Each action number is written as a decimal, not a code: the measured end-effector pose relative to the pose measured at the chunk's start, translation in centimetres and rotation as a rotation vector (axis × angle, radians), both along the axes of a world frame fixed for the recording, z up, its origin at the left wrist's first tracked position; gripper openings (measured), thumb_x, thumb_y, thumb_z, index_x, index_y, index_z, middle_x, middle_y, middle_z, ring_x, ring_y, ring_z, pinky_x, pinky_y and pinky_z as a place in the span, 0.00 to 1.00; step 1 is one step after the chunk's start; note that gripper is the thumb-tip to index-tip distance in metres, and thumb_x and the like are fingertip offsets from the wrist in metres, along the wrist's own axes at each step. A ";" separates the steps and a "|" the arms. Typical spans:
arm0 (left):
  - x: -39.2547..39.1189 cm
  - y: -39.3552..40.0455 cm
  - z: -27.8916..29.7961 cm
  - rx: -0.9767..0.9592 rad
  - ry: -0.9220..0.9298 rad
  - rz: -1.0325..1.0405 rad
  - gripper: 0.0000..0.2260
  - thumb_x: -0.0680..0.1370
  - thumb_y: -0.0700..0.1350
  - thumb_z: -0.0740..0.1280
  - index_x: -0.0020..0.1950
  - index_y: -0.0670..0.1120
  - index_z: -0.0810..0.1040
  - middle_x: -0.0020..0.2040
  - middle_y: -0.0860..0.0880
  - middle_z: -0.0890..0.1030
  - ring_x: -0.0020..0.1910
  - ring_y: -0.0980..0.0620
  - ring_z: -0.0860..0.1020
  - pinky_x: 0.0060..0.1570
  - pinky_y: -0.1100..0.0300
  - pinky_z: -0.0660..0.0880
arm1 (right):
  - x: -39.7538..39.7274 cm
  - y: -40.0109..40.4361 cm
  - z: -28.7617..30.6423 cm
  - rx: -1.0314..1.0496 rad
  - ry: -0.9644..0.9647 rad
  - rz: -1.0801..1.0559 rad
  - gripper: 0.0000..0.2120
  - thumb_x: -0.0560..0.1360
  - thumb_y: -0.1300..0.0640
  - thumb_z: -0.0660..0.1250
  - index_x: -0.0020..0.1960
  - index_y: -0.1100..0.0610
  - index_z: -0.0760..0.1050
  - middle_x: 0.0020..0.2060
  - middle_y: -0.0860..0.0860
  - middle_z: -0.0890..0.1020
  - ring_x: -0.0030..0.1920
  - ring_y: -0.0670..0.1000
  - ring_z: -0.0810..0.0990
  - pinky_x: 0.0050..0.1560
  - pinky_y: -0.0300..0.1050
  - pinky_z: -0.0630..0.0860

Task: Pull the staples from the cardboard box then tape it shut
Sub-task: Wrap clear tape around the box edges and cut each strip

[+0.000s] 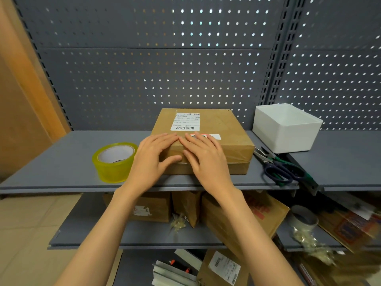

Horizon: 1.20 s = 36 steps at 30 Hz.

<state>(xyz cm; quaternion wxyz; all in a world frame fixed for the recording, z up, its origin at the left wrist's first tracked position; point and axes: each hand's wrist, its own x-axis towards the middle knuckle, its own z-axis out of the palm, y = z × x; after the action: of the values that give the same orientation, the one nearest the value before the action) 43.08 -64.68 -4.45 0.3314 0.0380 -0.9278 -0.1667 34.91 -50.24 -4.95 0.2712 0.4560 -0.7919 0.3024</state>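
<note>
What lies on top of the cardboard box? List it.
On the box: a white shipping label, a small sticker partly under fingers, glossy tape and both hands, left and right, pressing flat. Whatever lies beneath the hands is covered.

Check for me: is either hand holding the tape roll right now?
No. The tape roll stands alone on the shelf while the left hand and right hand press flat on the cardboard box.

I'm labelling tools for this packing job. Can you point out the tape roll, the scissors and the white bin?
tape roll (114, 162), head view, on its yellow outer wall.
scissors (277, 174), head view, on the dark blue finger loops.
white bin (285, 132), head view, on its front left wall.
</note>
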 end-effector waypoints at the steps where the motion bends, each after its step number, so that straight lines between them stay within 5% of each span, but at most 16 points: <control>1: 0.0 0.0 0.1 0.007 -0.005 0.001 0.25 0.73 0.58 0.65 0.66 0.49 0.74 0.65 0.52 0.76 0.66 0.52 0.70 0.66 0.59 0.59 | 0.0 0.2 0.1 -0.018 -0.025 0.000 0.17 0.78 0.55 0.59 0.65 0.55 0.75 0.61 0.51 0.79 0.66 0.52 0.73 0.69 0.42 0.54; 6: 0.3 0.5 0.2 0.064 0.004 0.026 0.21 0.75 0.52 0.67 0.67 0.49 0.73 0.66 0.52 0.74 0.67 0.52 0.68 0.67 0.58 0.56 | -0.8 2.4 0.0 -0.195 -0.143 -0.113 0.14 0.79 0.56 0.62 0.63 0.55 0.76 0.61 0.50 0.79 0.69 0.51 0.69 0.71 0.40 0.50; 12: 0.7 0.5 0.2 0.045 -0.015 0.058 0.23 0.75 0.56 0.63 0.67 0.50 0.73 0.66 0.52 0.74 0.67 0.52 0.68 0.67 0.59 0.57 | -2.2 5.8 -0.1 -0.377 -0.331 -0.272 0.14 0.79 0.55 0.61 0.64 0.56 0.75 0.65 0.52 0.75 0.69 0.51 0.67 0.71 0.49 0.59; 18: 1.4 -0.1 0.3 -0.014 -0.025 0.059 0.25 0.74 0.60 0.61 0.68 0.49 0.73 0.66 0.52 0.74 0.67 0.51 0.69 0.69 0.52 0.60 | -2.7 7.0 -0.5 -0.391 -0.433 -0.211 0.16 0.80 0.53 0.59 0.66 0.55 0.73 0.64 0.51 0.75 0.67 0.49 0.70 0.69 0.48 0.64; 22: 2.3 -0.4 0.7 0.087 0.020 0.038 0.27 0.74 0.63 0.60 0.68 0.49 0.71 0.66 0.54 0.73 0.68 0.55 0.67 0.72 0.54 0.56 | -2.5 6.6 -0.6 -0.391 -0.395 -0.219 0.15 0.80 0.54 0.59 0.65 0.55 0.74 0.63 0.50 0.76 0.65 0.48 0.71 0.68 0.47 0.66; 26: 4.4 -1.6 1.0 0.188 0.119 0.208 0.18 0.78 0.52 0.63 0.66 0.46 0.72 0.62 0.49 0.76 0.62 0.50 0.71 0.60 0.57 0.65 | -2.3 6.5 -0.5 -0.392 -0.331 -0.223 0.13 0.79 0.55 0.60 0.62 0.55 0.76 0.61 0.50 0.78 0.63 0.49 0.73 0.65 0.49 0.68; 32: 6.6 -4.2 -0.1 0.063 -0.104 0.424 0.15 0.73 0.44 0.70 0.58 0.44 0.74 0.54 0.45 0.80 0.52 0.42 0.77 0.50 0.47 0.72 | -1.7 6.0 0.1 -0.341 -0.193 -0.275 0.14 0.78 0.54 0.59 0.57 0.56 0.79 0.54 0.50 0.80 0.57 0.50 0.75 0.59 0.39 0.65; 36: 6.6 -4.9 -0.3 -0.052 -0.258 0.433 0.18 0.70 0.51 0.70 0.55 0.42 0.76 0.48 0.44 0.82 0.48 0.41 0.79 0.52 0.48 0.71 | -1.2 5.3 0.5 -0.330 -0.117 -0.295 0.11 0.77 0.57 0.61 0.55 0.58 0.79 0.51 0.51 0.80 0.53 0.51 0.76 0.55 0.38 0.64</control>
<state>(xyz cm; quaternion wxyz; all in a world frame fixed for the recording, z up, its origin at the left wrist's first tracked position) 49.66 -69.61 -4.73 0.2392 0.2483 -0.9367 -0.0616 33.75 -44.95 -4.41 0.3369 0.2666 -0.8042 0.4107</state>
